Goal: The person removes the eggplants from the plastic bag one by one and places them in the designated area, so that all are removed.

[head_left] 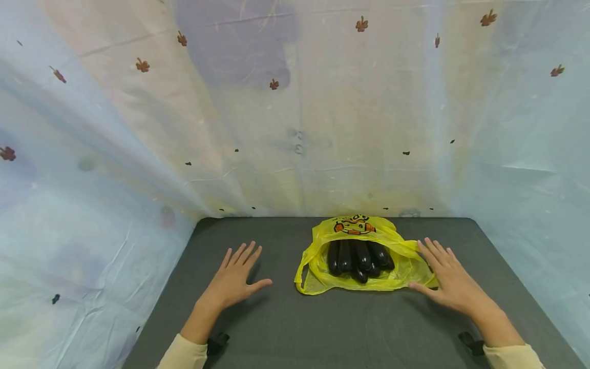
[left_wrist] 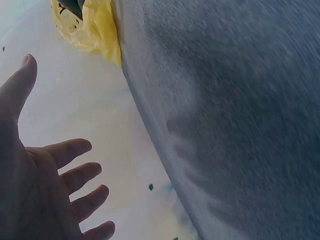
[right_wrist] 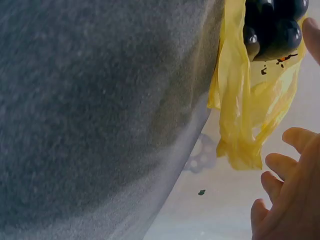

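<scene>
A yellow plastic bag [head_left: 318,279] lies on the grey table with its mouth toward me, a printed cartoon on its upper side. Several dark, glossy eggplants [head_left: 362,256] show inside the opening. To the left of the bag, my left hand [head_left: 232,282] hovers above the table with fingers spread, holding nothing. My right hand [head_left: 454,284] is at the bag's right edge, its fingers straight and apart; whether it touches the plastic I cannot tell. In the right wrist view, the eggplants [right_wrist: 275,30] bulge from the yellow bag [right_wrist: 235,100], beside the loosely extended fingers [right_wrist: 282,165].
The dark grey table [head_left: 359,333] has rounded far corners. Behind it and at both sides hangs a pale sheet [head_left: 322,128] printed with small brown leaf shapes. Black straps [head_left: 471,342] are around both wrists, below light sleeves [head_left: 184,352].
</scene>
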A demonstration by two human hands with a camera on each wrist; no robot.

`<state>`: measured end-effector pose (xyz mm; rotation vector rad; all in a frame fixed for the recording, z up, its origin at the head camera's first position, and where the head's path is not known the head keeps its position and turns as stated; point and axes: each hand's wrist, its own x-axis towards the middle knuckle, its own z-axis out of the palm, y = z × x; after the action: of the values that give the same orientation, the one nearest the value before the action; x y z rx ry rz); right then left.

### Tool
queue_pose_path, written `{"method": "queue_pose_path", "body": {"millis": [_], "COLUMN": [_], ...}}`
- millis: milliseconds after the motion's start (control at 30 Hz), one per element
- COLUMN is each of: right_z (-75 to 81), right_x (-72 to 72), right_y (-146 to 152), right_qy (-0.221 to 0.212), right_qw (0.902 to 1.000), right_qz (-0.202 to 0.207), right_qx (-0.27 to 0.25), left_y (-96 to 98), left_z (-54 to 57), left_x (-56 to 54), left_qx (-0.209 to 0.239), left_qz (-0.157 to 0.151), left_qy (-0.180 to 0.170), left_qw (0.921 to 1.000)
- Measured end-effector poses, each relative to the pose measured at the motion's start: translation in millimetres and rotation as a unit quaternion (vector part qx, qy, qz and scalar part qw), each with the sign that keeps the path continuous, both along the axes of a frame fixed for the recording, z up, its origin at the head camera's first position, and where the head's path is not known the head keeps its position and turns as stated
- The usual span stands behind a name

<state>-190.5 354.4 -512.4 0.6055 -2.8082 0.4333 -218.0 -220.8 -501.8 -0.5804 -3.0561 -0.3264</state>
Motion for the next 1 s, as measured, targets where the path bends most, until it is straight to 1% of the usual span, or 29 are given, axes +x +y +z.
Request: {"method": "queue_pose_path", "body": {"millis": [233,400,567,667,833,1000], "right_z": [-2.2,-4.9,-7.6,-8.2,-10.2,-14.1], "right_x": [-3.6,-6.3,-8.7,-9.7,-11.4,-13.9], "right_y": [-6.5,-10.7,-13.5,-14.9,-16.2,-17.2], "right_qy": [0.010,0.010,-0.001,-0.004,-0.017,-0.045], "right_qw": [0.9998,0.9996,0.9995,0.9995,0.9993,0.9986], "right_qz": [0.017,0.024,0.030,0.031,0.030,0.024], "right_qx": [-0.007,-0.006,-0.007,-0.010,-0.014,-0.014], "left_y": [16.0,26.7,37.0,44.9,58.2,71.8], "left_z": [2.9,2.0,-0.1,0.9,3.5,3.4], "left_x": [-1.5,-3.8,-6.7,-7.6,-7.1,-7.2], "left_qx": [0.008,0.020,0.030,0.038,0.051,0.059], "left_qz": [-0.011,-0.027,-0.041,-0.049,-0.067,-0.079], "left_qy": [0.001,-0.010,-0.021,-0.026,-0.025,-0.021], "left_qw": [0.9999,0.9994,0.9985,0.9977,0.9961,0.9949]}}
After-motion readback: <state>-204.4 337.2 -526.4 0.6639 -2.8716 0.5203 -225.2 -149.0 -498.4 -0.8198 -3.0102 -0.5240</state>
